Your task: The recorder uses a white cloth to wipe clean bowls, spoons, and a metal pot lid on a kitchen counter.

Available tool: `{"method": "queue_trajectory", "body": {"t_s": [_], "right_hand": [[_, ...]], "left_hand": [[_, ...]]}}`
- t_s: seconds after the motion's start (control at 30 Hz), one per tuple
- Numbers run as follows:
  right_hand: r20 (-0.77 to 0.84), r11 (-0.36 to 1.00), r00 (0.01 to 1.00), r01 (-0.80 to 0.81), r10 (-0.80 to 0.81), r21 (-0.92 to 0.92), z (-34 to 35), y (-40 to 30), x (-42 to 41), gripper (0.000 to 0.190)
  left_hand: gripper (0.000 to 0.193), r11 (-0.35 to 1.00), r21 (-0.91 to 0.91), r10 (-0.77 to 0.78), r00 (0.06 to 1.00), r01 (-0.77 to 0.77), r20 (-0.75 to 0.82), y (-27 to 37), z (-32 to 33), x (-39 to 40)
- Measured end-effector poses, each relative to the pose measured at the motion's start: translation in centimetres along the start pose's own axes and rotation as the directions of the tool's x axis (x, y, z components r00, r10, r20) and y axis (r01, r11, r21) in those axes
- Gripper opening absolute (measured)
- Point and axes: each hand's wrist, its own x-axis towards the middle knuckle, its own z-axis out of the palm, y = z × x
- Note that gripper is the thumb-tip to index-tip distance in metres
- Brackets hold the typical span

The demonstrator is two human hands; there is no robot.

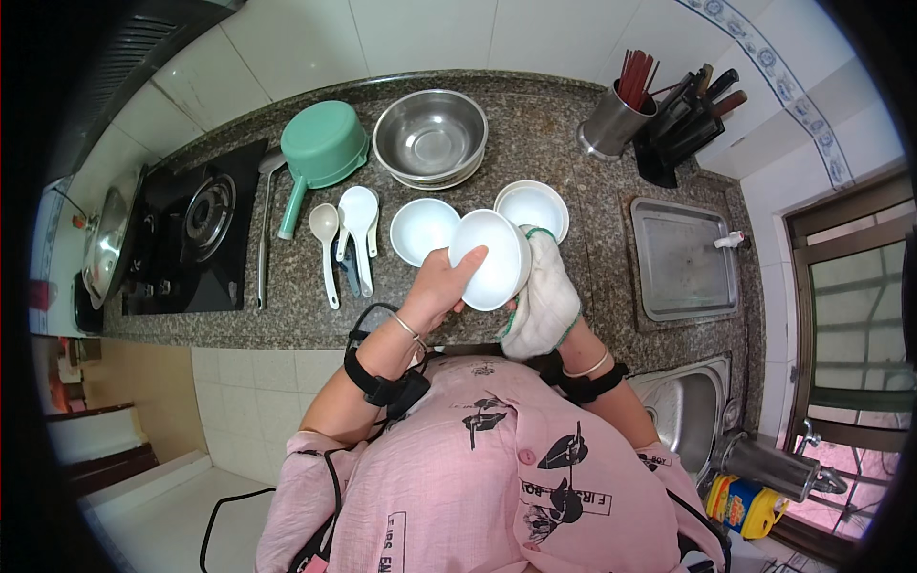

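My left hand (438, 288) grips a white bowl (491, 261), thumb over the near rim and fingers beneath, so the bowl tilts with its inside facing me. A white cloth (543, 304) with green stitched edging drapes over my right hand (512, 304) and meets the bowl's right side. Most of that hand is hidden under the cloth; only fingertips show below the bowl. On the granite counter behind stand another white bowl (424, 230) at the left and a white bowl (531, 209) at the right that seems stacked on another.
Left of the bowls lie white spoons (358, 208), a long-handled metal utensil (263, 236) and an upturned green dipper (326, 147). Steel basins (430, 132) stand behind. A chopstick holder (612, 125), knife block (677, 136), metal tray (686, 265) and sink (680, 408) are rightward; a gas hob (197, 229) is leftward.
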Motion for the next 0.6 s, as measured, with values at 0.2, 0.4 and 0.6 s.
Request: {"method": "queue_trajectory", "body": {"t_s": [0.2,0.4,0.6], "right_hand": [[0.39,0.396,0.896,0.443,-0.21,-0.805,0.1,-1.3,-0.8,0.024],[0.132,0.685,0.99,0.059,0.055,-0.727,-0.8,-0.9,-2.0,0.022],[-0.158,0.827,0.976,-0.211,0.149,-0.522,-2.9,-2.4,-3.3,0.023]], "left_hand": [[0.039,0.997,0.025,-0.077,0.997,0.076,0.021,-0.4,-0.4,-0.5],[0.035,0.982,0.17,0.11,0.977,-0.079,-0.185,-0.8,-3.8,1.4],[0.032,0.835,0.55,0.289,0.855,-0.005,-0.431,-1.4,-7.8,3.7]]}}
